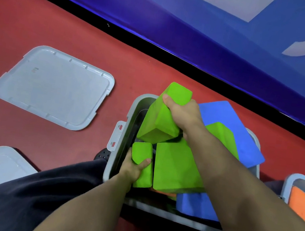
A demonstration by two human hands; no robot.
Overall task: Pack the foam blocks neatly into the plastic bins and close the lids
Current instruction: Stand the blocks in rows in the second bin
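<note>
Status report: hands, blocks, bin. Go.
Left hand grips small green block in bin. Right hand grips tall green block, tilted above rim. Blue blocks overhang bin. Lid off, on floor.

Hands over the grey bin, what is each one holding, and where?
Right hand grips the tilted green block at its upper end. Left hand holds the small green block's near end.

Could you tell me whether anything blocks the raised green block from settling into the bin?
Yes. The green block gripped by the right hand sits above other green blocks crowding the bin.
</note>
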